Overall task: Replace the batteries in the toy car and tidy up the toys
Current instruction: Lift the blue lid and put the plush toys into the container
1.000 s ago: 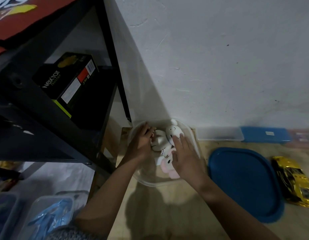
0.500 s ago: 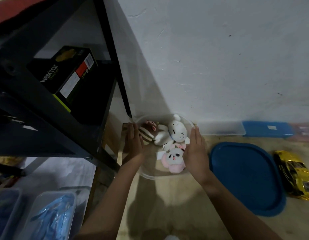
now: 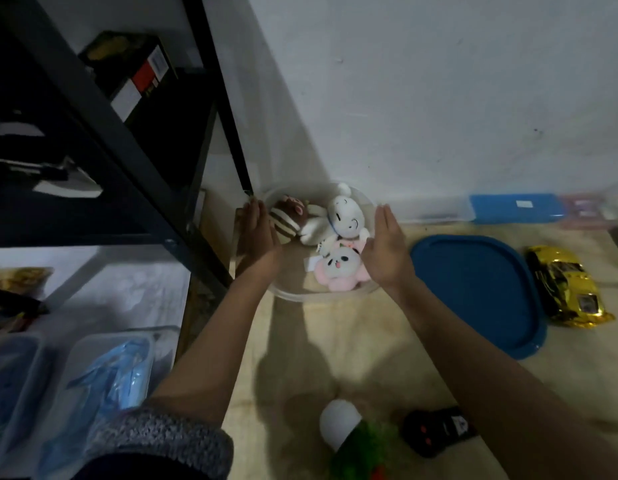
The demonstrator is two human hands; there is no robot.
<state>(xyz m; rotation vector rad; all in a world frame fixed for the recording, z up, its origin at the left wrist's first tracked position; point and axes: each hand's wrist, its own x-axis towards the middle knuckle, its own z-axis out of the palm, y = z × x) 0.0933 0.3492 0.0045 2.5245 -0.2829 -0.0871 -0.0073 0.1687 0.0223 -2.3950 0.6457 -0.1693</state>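
The person is bracing the clear tub (image 3: 290,295) of plush toys (image 3: 338,268) with the left hand (image 3: 257,237) and right hand (image 3: 387,251) spread flat against opposite walls, so equal pressure should be applied before fetching the blue lid (image 3: 480,292) beside the yellow toy car (image 3: 567,289).

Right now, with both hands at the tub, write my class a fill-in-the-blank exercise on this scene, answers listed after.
1. The plush toys lie inside a clear ____.
2. The big lid on the floor is coloured ____.
3. The toy car lies to the ____ of that lid.
4. The left hand and right hand have ____ palms on either side of the tub.

Answers: tub; blue; right; open
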